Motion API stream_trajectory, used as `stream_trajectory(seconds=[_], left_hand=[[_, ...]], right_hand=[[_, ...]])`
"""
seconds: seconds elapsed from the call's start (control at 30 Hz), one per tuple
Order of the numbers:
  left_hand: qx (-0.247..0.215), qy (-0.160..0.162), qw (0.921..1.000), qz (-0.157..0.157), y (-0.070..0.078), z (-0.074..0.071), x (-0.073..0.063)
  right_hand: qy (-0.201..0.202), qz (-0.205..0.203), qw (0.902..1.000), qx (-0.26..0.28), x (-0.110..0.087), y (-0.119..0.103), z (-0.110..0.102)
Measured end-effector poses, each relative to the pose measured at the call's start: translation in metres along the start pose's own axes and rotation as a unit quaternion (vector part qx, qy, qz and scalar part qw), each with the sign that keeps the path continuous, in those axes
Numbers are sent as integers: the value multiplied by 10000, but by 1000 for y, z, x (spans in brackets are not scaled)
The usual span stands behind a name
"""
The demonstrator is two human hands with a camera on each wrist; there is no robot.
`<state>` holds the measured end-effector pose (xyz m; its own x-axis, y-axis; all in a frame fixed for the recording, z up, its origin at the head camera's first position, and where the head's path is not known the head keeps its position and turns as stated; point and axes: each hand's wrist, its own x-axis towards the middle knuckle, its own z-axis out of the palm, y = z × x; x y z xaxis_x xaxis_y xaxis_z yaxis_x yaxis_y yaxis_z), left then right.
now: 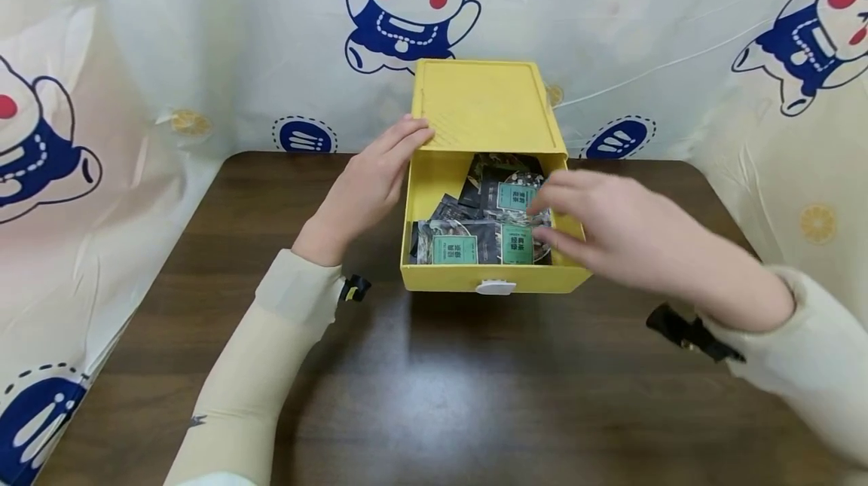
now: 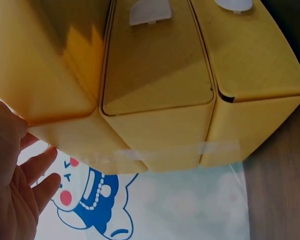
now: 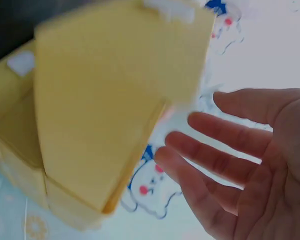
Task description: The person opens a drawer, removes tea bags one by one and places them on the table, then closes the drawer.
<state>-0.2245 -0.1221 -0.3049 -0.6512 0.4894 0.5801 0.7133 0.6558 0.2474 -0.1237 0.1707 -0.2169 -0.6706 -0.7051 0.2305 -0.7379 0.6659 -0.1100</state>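
A yellow drawer box [image 1: 484, 105] stands on the table, its top drawer [image 1: 441, 279] pulled out toward me. Inside the drawer lie several dark flat packets [image 1: 475, 233] with green labels, some overlapping. My left hand [image 1: 369, 181] rests with its fingertips on the box's upper left edge; in the left wrist view the left hand [image 2: 17, 175] has its fingers extended beside the yellow side wall. Over the drawer's right side hovers my right hand [image 1: 603, 226], fingers loosely bent. In the right wrist view the right hand [image 3: 230, 165] is spread beside the drawer, holding nothing.
A white tab handle [image 1: 496, 287] sticks out from the drawer front. Lower closed drawers [image 2: 160, 60] show in the left wrist view. The dark wooden table [image 1: 441, 395] reaches back to a white cartoon-printed cloth [image 1: 271, 41], which also hangs along both sides.
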Motion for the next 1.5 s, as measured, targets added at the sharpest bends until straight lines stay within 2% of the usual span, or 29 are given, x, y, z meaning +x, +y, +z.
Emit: stream_trajectory(seconds=[0.13, 0.27, 0.4, 0.53, 0.83, 0.9, 0.97, 1.1, 1.3, 1.5], left_hand=[[-28, 33, 10000, -67, 1, 5, 1], [-66, 141, 9998, -139, 1, 8, -2], [-156, 139, 9993, -296, 1, 10, -6], [-264, 120, 9989, -372, 2, 11, -10], [-265, 169, 9991, -282, 5, 11, -12], [-248, 190, 9992, -267, 5, 10, -12], [-251, 218, 9991, -254, 5, 10, -11], [-271, 247, 9991, -215, 5, 9, -8], [-235, 275, 9992, -169, 4, 6, -4], [-263, 250, 9993, -76, 2, 5, 1]], right_hand=[[-828, 328, 9954, 345, 30, 13, -21], [-1395, 119, 9876, 712, 65, 16, -27], [-2017, -81, 9761, 812, 98, 8, -14], [-2669, -43, 9607, 754, 121, -1, 7], [-3863, -109, 9188, 804, 135, -5, 36], [-3963, -90, 9146, 795, 135, -3, 40], [-3966, -33, 9147, 780, 135, -2, 42], [-3851, -36, 9196, 775, 134, 2, 43], [-3576, -256, 9259, 1187, 133, 8, 42], [-3619, -216, 9205, 1456, 131, 10, 38]])
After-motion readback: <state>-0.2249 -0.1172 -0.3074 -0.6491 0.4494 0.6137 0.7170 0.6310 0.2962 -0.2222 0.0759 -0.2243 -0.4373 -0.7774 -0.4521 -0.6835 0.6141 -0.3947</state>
